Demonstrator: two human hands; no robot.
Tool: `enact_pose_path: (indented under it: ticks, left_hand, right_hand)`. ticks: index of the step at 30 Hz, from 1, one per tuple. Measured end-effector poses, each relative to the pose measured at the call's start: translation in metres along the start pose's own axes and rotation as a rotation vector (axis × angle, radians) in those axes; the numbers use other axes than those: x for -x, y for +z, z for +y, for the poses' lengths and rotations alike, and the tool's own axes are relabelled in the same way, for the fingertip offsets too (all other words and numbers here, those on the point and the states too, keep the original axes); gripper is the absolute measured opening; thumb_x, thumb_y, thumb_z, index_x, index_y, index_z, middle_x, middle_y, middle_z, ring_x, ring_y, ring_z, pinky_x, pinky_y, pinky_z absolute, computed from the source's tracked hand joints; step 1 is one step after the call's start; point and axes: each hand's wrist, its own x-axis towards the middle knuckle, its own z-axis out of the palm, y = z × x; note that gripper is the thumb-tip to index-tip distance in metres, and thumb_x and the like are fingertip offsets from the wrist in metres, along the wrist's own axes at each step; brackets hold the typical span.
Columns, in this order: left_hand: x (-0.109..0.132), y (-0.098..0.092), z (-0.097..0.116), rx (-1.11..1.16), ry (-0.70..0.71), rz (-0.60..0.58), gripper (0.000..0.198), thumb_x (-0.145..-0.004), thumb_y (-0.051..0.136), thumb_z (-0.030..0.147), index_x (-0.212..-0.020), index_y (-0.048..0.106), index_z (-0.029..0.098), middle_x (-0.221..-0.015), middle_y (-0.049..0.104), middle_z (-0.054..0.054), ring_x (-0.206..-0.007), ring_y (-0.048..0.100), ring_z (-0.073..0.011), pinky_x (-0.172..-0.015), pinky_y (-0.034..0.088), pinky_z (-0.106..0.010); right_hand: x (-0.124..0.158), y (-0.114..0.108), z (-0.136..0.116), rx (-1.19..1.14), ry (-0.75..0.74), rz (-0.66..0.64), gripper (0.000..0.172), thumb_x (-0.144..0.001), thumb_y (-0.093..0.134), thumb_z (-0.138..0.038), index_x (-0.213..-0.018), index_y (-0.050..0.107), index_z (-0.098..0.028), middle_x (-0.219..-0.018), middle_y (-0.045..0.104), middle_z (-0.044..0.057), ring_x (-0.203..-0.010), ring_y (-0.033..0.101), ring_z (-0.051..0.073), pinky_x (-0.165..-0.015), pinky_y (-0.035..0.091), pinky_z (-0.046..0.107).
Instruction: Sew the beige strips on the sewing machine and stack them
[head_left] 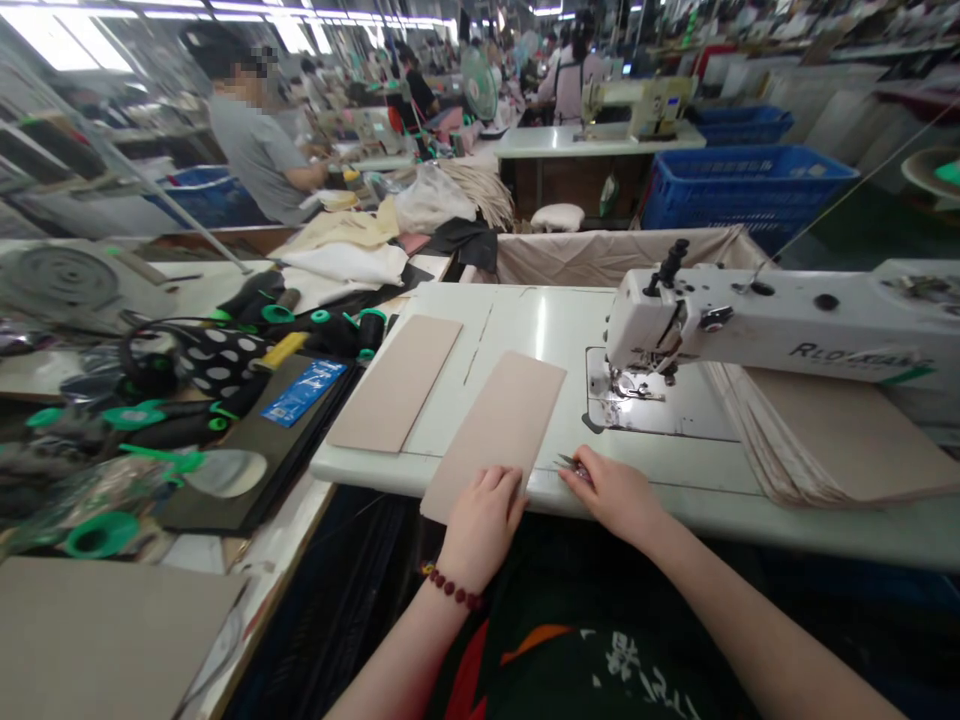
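A beige rectangular panel lies slanted on the pale sewing table, its near end jutting past the front edge. My left hand is closed on the panel's near right edge, fingertips bent over its top. Between the thumb and fingers of my right hand is a small pair of thread snips, points toward the panel and a short gap from it. Most of the snips' handle is hidden in the palm. Another beige panel lies flat at the left, apart from both hands.
A white sewing machine stands at the right, with a stack of beige panels beneath its arm. On the left, a side table holds thread spools, dark sheets and a blue card. A co-worker stands beyond; blue crates are behind.
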Motion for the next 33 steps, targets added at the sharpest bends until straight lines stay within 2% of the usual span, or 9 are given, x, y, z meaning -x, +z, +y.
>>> enact_pose_path:
  ticks: [6, 13, 16, 21, 27, 33]
  left_hand:
    - [-0.002, 0.010, -0.002, 0.014, -0.015, 0.071, 0.025, -0.089, 0.056, 0.035, -0.111, 0.055, 0.023, -0.102, 0.057, -0.005, -0.097, 0.052, -0.0242, -0.087, 0.044, -0.037]
    - [-0.024, 0.020, -0.006, 0.086, -0.114, 0.181, 0.022, -0.084, 0.063, 0.039, -0.092, 0.055, 0.020, -0.093, 0.055, -0.005, -0.090, 0.052, -0.0240, -0.082, 0.044, -0.037]
    - [-0.032, 0.020, -0.010, 0.151, -0.128, 0.165, 0.016, -0.084, 0.063, 0.032, -0.086, 0.053, 0.020, -0.088, 0.055, -0.003, -0.088, 0.054, -0.0226, -0.079, 0.044, -0.035]
    - [-0.033, 0.019, -0.016, 0.207, -0.102, 0.119, 0.007, -0.089, 0.054, 0.023, -0.082, 0.053, 0.021, -0.087, 0.056, -0.003, -0.086, 0.056, -0.0200, -0.078, 0.044, -0.032]
    - [-0.032, 0.015, -0.010, 0.100, -0.072, 0.063, 0.011, -0.086, 0.060, 0.029, -0.088, 0.055, 0.020, -0.091, 0.056, -0.004, -0.087, 0.056, -0.0206, -0.077, 0.044, -0.032]
    - [-0.037, 0.016, -0.008, 0.145, -0.086, 0.003, 0.012, -0.089, 0.053, 0.025, -0.078, 0.052, 0.020, -0.084, 0.057, -0.002, -0.078, 0.058, -0.0181, -0.070, 0.043, -0.029]
  right_hand:
    - [-0.010, 0.013, -0.018, 0.201, -0.078, 0.001, 0.023, -0.097, 0.039, -0.041, -0.095, 0.049, -0.021, -0.090, 0.064, 0.003, -0.078, 0.062, 0.019, -0.058, 0.030, 0.028]
    - [-0.017, 0.015, -0.023, 0.252, -0.105, -0.007, 0.023, -0.098, 0.036, -0.041, -0.096, 0.048, -0.021, -0.091, 0.064, 0.003, -0.077, 0.062, 0.019, -0.057, 0.031, 0.028]
    - [-0.016, 0.014, -0.022, 0.246, -0.107, -0.006, 0.024, -0.098, 0.036, -0.042, -0.097, 0.048, -0.021, -0.091, 0.064, 0.003, -0.077, 0.062, 0.019, -0.057, 0.032, 0.028]
    - [-0.015, 0.014, -0.021, 0.251, -0.118, -0.014, 0.024, -0.098, 0.036, -0.042, -0.097, 0.048, -0.021, -0.091, 0.064, 0.003, -0.077, 0.062, 0.020, -0.057, 0.032, 0.028]
    - [-0.016, 0.017, -0.022, 0.250, -0.121, -0.017, 0.026, -0.098, 0.035, -0.043, -0.097, 0.049, -0.021, -0.090, 0.064, 0.004, -0.076, 0.063, 0.020, -0.057, 0.033, 0.028]
    - [-0.017, 0.014, -0.023, 0.240, -0.125, -0.049, 0.024, -0.097, 0.037, -0.042, -0.097, 0.050, -0.022, -0.091, 0.064, 0.004, -0.077, 0.063, 0.020, -0.059, 0.035, 0.028]
